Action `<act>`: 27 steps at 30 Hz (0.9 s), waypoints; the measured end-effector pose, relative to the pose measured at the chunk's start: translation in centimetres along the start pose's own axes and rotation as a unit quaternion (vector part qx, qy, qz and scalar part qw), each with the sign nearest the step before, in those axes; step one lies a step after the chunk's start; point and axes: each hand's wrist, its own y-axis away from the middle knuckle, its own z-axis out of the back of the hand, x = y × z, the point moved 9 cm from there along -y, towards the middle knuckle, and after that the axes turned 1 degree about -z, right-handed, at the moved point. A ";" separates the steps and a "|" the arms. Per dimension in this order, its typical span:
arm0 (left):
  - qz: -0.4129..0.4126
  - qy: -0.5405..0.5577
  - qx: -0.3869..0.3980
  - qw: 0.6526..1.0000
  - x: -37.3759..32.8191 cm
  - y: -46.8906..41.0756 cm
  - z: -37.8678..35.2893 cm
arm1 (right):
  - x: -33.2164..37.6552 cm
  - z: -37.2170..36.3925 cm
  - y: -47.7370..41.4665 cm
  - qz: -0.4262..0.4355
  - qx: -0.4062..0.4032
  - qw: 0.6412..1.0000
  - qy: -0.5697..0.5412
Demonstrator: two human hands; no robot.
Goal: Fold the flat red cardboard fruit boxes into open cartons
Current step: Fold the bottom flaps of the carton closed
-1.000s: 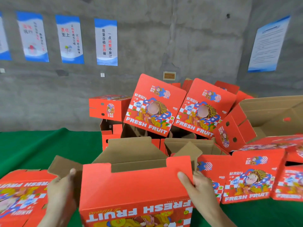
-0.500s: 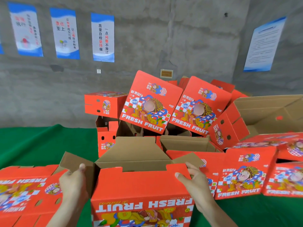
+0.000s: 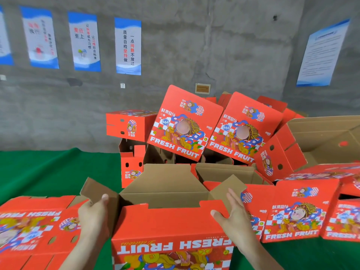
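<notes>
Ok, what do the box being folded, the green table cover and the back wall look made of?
Box: cardboard, probably corrugated; smooth printed red outside, raw matte brown inside, flaps bending on creases. Green table cover: looks like felt or matte cloth, dull with a soft fold; cannot tell which. Back wall: bare grey concrete or cement render, mottled and stained.

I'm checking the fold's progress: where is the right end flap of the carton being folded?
Head view, lower right of centre: the brown right end flap stands up at the carton's right end, with the right hand touching its outer side.
</notes>
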 end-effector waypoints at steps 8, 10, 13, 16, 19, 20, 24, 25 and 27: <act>-0.099 -0.145 0.252 0.952 -2.5 3.7 -3.6 | 1.0 -0.8 0.0 0.041 -0.015 0.997 0.060; -0.107 -0.157 0.295 0.936 -2.1 3.9 -4.2 | 1.0 -1.0 -0.1 0.045 -0.020 0.997 0.063; -0.189 -0.219 0.293 0.911 -2.3 3.6 -4.9 | 0.9 -1.0 -0.2 0.046 -0.021 0.997 0.062; -0.371 -0.367 0.292 0.802 -3.5 4.7 -5.8 | 1.0 -1.1 -0.2 0.057 -0.022 0.996 0.063; -0.410 -0.458 0.338 0.712 -2.4 5.1 -6.8 | 1.3 -1.3 -0.2 0.083 -0.016 0.994 0.062; -0.387 -0.507 0.344 0.689 -1.7 4.7 -7.1 | 1.5 -1.3 -0.2 0.094 -0.015 0.994 0.062; -0.305 -0.550 0.327 0.705 -1.3 3.2 -8.0 | 2.4 -1.3 0.0 0.140 -0.012 0.988 0.059; -0.316 -0.526 0.327 0.718 -1.9 3.2 -8.5 | 2.7 -1.2 0.1 0.151 -0.009 0.987 0.060; -0.339 -0.473 0.361 0.729 -2.5 3.5 -9.5 | 3.2 -1.2 0.4 0.177 -0.002 0.982 0.071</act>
